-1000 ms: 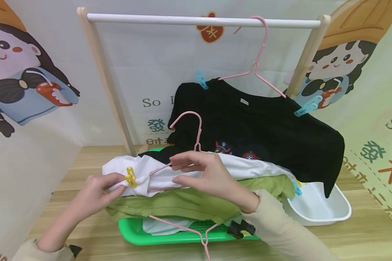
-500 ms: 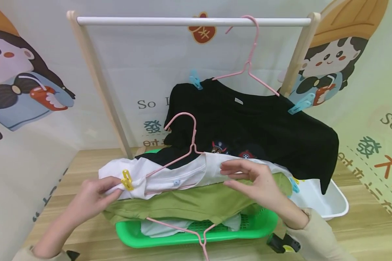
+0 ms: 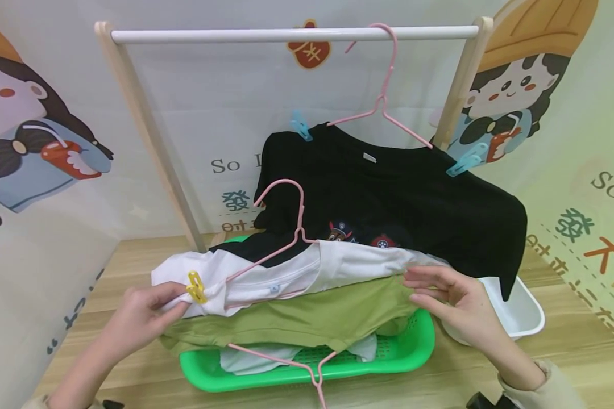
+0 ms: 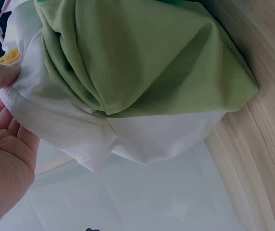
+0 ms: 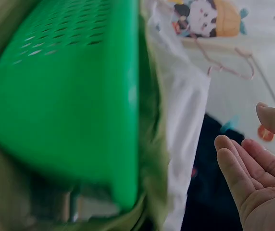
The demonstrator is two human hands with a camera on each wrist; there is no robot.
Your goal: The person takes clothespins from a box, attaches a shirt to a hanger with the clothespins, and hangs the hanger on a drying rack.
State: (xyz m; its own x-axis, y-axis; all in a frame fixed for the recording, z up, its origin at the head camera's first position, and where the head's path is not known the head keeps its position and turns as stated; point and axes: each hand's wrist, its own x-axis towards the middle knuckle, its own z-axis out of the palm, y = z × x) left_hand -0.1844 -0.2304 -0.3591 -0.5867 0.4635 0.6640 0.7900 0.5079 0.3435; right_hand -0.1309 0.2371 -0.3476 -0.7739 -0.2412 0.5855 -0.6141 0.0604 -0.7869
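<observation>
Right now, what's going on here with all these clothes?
A person's left hand pinches a white shirt next to a yellow clip; a pink hanger runs through the shirt's neck. The right hand, holding nothing, is near the shirt's other side. A green garment lies in front, over a green basket, and a black shirt hangs from the rail behind.

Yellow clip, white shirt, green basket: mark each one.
Yellow clip [image 3: 196, 293]: head view, on its lower body.
White shirt [image 3: 348, 264]: head view, on cloth beside the neckline.
Green basket [image 3: 266, 381]: head view, on its near rim.
</observation>
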